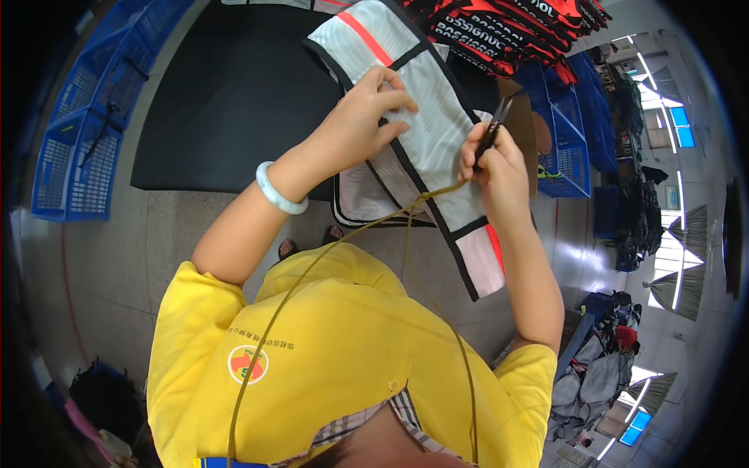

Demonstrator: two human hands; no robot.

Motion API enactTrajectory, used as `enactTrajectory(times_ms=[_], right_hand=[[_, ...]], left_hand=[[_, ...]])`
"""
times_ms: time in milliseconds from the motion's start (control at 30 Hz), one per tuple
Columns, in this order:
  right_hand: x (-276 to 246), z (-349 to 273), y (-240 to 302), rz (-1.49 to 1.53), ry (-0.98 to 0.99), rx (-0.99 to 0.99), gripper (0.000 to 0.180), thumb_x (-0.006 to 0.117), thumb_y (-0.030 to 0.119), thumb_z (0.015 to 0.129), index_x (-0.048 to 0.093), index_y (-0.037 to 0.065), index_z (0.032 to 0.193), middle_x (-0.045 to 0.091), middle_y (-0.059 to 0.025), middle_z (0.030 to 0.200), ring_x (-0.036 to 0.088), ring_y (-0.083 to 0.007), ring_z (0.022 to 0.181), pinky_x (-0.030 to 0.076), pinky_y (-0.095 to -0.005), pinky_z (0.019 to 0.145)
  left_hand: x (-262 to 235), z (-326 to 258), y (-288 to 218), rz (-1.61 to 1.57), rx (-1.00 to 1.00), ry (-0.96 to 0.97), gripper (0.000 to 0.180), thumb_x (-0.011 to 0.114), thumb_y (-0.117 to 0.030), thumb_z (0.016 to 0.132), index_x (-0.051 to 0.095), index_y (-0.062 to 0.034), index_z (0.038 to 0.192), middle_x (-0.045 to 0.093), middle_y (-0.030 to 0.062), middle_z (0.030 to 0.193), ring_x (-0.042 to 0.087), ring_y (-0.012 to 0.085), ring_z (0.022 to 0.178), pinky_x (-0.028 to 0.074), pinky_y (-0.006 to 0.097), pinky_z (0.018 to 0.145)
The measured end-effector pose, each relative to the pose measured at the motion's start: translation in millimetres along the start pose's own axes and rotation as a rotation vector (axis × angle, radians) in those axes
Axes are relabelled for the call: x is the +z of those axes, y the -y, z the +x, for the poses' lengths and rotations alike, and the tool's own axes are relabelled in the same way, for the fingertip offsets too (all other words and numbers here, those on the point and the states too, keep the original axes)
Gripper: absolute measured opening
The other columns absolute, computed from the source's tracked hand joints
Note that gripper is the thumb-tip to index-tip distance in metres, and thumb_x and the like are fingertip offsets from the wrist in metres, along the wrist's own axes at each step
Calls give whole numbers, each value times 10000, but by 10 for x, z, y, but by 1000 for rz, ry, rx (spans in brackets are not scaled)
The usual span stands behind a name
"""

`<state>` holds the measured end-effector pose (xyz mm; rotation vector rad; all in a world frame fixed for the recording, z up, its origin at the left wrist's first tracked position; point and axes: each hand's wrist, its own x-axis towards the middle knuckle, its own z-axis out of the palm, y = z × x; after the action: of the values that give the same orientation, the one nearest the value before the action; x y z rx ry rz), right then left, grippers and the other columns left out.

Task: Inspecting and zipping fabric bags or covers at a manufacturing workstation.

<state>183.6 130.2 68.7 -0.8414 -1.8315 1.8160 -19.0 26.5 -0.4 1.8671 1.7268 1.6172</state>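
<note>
Between hands: garment panel (425,136), left hand (367,113) pinching, right hand (495,168) holding snips (491,129).

A desk (226,93) with a flat black top fills the upper middle of the view, its near edge running across just above the grey floor (117,257). On the desk's far right corner lies a stack of folded garments (507,31) in black and red with white lettering, their edges fanned out one over another. A white garment piece with black binding and a red stripe (406,109) rests partly over the desk's right side and hangs off its near edge. On the floor to the left of the desk stand blue plastic crates (78,148), stacked close together; more blue crates (573,132) stand to the desk's right.
</note>
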Motion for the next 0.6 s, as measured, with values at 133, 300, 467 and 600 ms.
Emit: enactTrajectory(times_ms=[133,300,467,600], right_hand=[[60,-16,22,-176,40,-108,137,502,113,909,520,34,1020,507,-19,751,465,-94,647,403,-241,611],[153,21,65,-690,50,-249,279,672,254,901,579,16,1011,551,-35,726,492,-92,652,412,-258,601],[243,197,30,-882,89,-348,284,734,242,837,621,13,962,599,-97,692,549,-177,584,449,-298,576],[350,248,53,-1047,116,-322,305,738,295,837,626,24,922,621,-112,656,619,-275,578,479,-349,560]], left_hand=[[-90,-132,-1,-57,43,48,234,742,9,767,653,-44,976,519,106,1175,578,256,1065,503,338,885],[-214,-207,25,42,24,58,166,714,27,788,608,-19,908,561,110,1188,620,257,1020,529,337,855],[-268,-253,115,30,-38,-110,96,677,20,849,600,8,904,650,91,1067,669,204,889,565,289,786],[-319,-264,191,99,-30,-132,58,654,-11,885,603,10,903,673,97,1031,668,189,886,561,284,790]])
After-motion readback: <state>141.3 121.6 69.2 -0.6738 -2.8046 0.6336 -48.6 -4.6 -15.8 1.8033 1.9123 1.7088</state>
